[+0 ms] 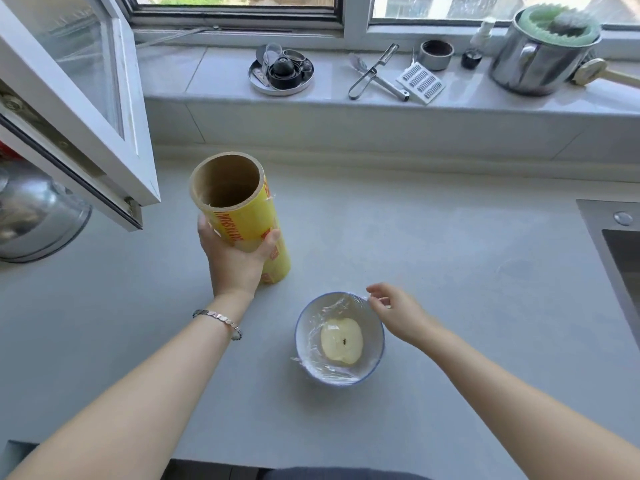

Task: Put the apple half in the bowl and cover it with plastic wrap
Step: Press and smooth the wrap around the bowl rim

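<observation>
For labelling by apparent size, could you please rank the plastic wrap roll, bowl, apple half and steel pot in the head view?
1. plastic wrap roll
2. steel pot, though it is farther off, so unsure against the roll
3. bowl
4. apple half

One cam only, head-worn, wide-angle w/ bent edges. It looks fwd and steeply down from above the near edge of the counter (450, 271). Both forearms enter from the bottom corners, close to the lens. Far end of the view reaches the window sill (346, 109) and lower panes. Sink edge (609, 237) clips right; an open window frame (69, 109) crowds far left.
</observation>
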Tool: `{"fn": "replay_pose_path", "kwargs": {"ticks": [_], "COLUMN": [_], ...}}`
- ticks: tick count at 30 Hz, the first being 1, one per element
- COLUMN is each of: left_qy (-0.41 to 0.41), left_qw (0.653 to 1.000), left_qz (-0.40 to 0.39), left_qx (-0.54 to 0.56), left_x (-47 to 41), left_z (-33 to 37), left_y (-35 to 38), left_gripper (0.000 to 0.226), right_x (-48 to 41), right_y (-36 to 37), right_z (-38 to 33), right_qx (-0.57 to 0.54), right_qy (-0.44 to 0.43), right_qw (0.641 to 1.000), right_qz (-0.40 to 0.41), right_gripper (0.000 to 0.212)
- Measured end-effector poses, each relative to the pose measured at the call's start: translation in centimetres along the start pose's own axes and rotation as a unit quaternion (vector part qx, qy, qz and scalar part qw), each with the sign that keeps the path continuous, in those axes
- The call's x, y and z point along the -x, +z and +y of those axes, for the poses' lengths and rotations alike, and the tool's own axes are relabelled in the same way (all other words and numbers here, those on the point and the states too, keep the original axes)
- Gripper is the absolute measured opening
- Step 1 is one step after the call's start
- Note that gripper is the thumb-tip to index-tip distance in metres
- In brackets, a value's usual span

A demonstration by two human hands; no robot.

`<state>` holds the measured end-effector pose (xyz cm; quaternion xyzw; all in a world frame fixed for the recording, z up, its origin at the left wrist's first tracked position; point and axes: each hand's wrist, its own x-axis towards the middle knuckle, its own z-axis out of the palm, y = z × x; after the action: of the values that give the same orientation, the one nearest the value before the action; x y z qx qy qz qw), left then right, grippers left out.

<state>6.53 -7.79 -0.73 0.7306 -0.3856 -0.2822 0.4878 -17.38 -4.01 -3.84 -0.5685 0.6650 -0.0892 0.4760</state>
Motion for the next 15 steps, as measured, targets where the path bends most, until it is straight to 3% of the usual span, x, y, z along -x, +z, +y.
{"fn": "replay_pose_path", "kwargs": {"ticks": [3,6,8,10,12,15], "left_qy": [-0.141,-0.266,-0.31,-0.295,-0.227,-0.174], "left_qw": [0.988,0.931,0.906,0.905,0.907,0.89], "left_qz": [-0.04,-0.196,-0.262,-0.292,-0.336,-0.406], "left_qx": [-0.054,-0.157,-0.122,-0.094,-0.114,-0.111], "left_x": [3.0,7.8,9.7,10.3,10.3,10.1], "left_z": [-1.7,-4.1,-4.4,-4.6,-5.1,-4.9], "left_y": [0.0,0.2,0.5,0.9,1.3,2.1], "left_gripper": [0.09,0.04,0.029,0.031,0.034,0.045], "right_x": [0.0,0.3,0.8,1.6,2.7,4.8], "right_y": [0.6,1.2,1.4,1.4,1.5,1.2], "right_z": [0.2,0.9,1.2,1.9,3.1,4.9], "right_qx": [-0.006,-0.032,-0.048,-0.056,-0.072,-0.118], "right_qy": [0.021,0.03,0.036,0.044,0.067,0.123], "right_qw": [0.998,0.997,0.996,0.997,0.994,0.982], "right_qz": [-0.057,-0.071,-0.06,-0.043,-0.039,-0.078], "right_gripper": [0.037,0.035,0.033,0.03,0.028,0.035]}}
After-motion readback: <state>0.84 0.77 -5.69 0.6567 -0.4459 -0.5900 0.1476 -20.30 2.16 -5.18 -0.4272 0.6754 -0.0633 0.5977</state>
